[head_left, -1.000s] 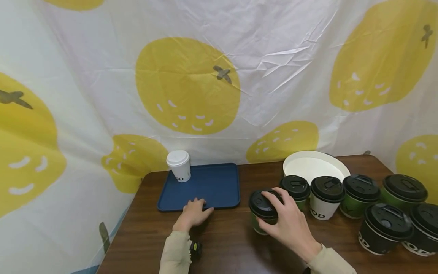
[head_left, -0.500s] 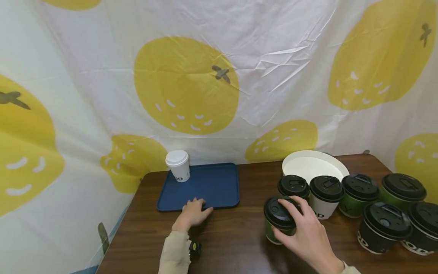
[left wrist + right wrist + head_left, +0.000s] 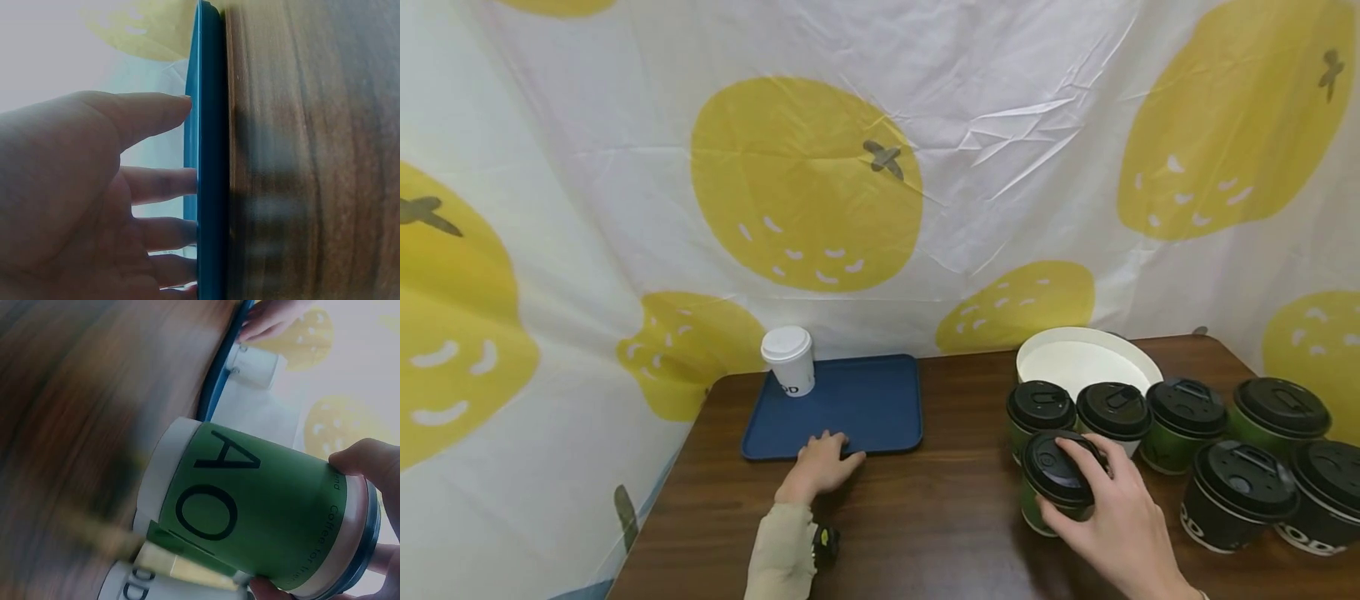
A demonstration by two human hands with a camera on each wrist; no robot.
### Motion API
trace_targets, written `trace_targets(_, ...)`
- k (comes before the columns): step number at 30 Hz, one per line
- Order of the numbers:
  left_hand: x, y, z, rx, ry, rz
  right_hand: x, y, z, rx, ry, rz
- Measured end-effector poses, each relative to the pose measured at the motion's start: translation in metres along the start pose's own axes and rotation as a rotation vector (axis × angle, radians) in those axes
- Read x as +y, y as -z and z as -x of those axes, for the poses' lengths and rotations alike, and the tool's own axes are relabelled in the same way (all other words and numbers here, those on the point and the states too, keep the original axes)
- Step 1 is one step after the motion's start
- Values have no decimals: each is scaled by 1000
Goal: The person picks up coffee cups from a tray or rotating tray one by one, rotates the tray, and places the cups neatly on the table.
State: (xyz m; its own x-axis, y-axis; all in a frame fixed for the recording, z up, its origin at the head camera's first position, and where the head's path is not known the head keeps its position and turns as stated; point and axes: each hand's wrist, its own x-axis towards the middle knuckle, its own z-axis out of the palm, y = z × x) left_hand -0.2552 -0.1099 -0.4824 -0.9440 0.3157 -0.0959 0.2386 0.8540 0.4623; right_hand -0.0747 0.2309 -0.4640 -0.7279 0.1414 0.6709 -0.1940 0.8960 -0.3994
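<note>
My right hand (image 3: 1123,521) grips a green paper cup with a black lid (image 3: 1054,468) by its upper part, thumb on one side and fingers on the other. Large dark letters show on the cup's green sleeve (image 3: 250,500) in the right wrist view. The cup is upright, just in front of a smaller green cup (image 3: 1040,406) and a white cup with a black lid (image 3: 1114,411). My left hand (image 3: 822,465) rests at the near edge of a blue tray (image 3: 872,400), its extended fingers over the rim. A white-lidded white cup (image 3: 792,362) stands on the tray's back left.
Several more black-lidded cups stand on the right, among them green cups (image 3: 1183,425) and black cups (image 3: 1236,497). Behind them lies a round white container (image 3: 1086,354). A lemon-print cloth (image 3: 970,167) hangs behind the brown wooden table (image 3: 925,533).
My right hand has moved right with the green cup, bringing it close to the standing group of cups. My left hand keeps its place at the tray's edge.
</note>
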Motion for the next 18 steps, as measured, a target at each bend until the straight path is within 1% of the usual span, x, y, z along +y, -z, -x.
trace_targets(9,1,-1,-1,0,0,1,26,18,6,37,-49,80)
trace_targets(12,1,0,-1,-2,1,5,33,21,7,52,-40,90)
trace_targets(18,0,-1,-1,-4,0,5,46,25,8,104,8,97)
